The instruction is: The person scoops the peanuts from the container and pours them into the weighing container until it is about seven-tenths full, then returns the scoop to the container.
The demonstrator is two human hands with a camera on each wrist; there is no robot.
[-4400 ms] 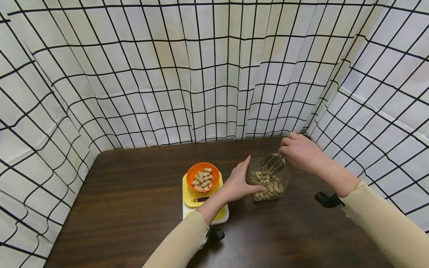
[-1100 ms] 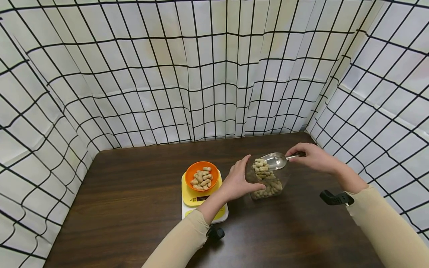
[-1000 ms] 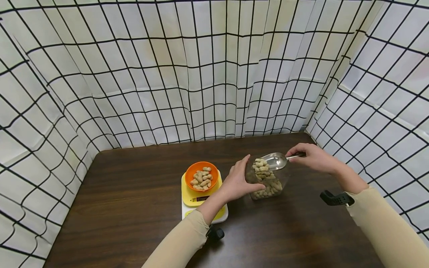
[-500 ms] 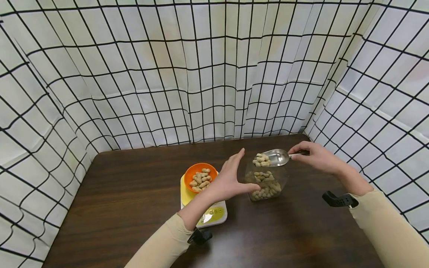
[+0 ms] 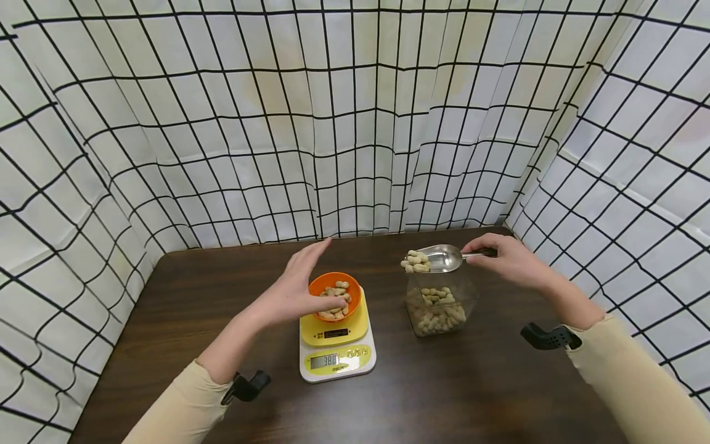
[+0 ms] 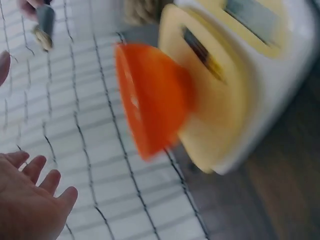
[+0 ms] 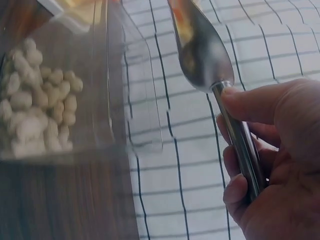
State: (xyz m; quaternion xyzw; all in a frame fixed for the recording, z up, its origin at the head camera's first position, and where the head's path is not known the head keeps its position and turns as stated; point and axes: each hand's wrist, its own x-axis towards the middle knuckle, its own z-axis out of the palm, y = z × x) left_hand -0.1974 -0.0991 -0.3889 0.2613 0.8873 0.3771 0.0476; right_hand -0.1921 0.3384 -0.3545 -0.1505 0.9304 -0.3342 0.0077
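Left hand (image 5: 293,295), fingers spread, holding nothing, has come off clear plastic box (image 5: 466,290) to near round orange bowl (image 6: 155,95) on yellow-and-white scale (image 5: 357,325). Right hand (image 5: 513,262) grips silvery metal scoop (image 5: 445,258); its beige peanuts (image 5: 416,262) now reach past box's left rim: load seems scooped, box unsteadied.

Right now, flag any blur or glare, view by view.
Head: mostly clear, a pale sheen on the table near the bottom edge; left wrist: bowl and scale smeared by blur; right wrist: peanuts soft, scoop crisper, with bright highlights.
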